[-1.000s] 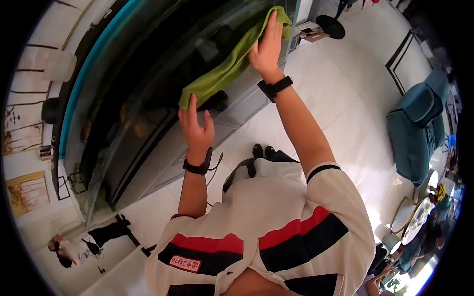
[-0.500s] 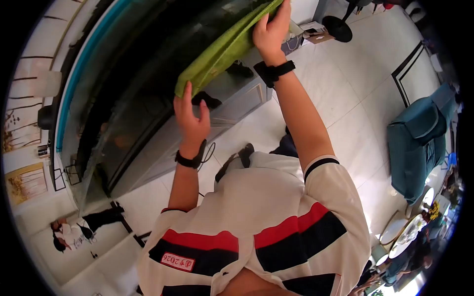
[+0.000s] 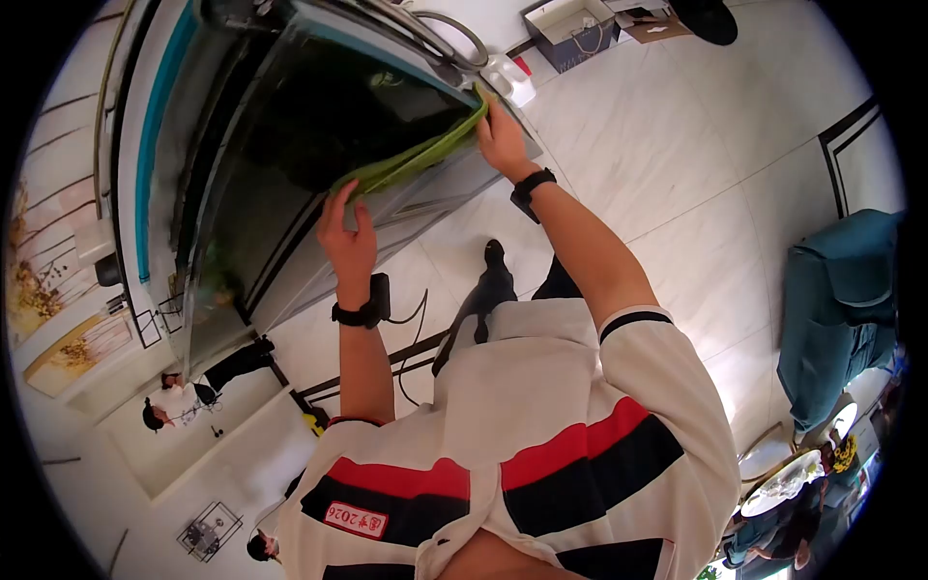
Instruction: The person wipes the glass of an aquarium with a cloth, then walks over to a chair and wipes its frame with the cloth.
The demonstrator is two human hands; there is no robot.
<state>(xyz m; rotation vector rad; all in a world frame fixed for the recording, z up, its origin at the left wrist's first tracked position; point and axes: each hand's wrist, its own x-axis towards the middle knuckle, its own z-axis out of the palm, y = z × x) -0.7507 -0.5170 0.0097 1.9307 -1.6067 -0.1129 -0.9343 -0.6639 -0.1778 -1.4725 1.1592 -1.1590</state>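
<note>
Left hand (image 3: 350, 244), spread, and right hand (image 3: 503, 145), grip unclear, touch opposite ends of the green cloth (image 3: 416, 161), long axis between them.

Cloth (image 3: 414, 162) on tank (image 3: 319, 111), btwn L hand (image 3: 350, 246) & R hand (image 3: 504, 145); sofa (image 3: 839, 309) far R.

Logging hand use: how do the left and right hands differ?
The left hand is at the left end of the green cloth, the right hand at its right end. The left hand sits lower in the picture, the right hand higher. Both touch the cloth; both wrists wear black bands.
</note>
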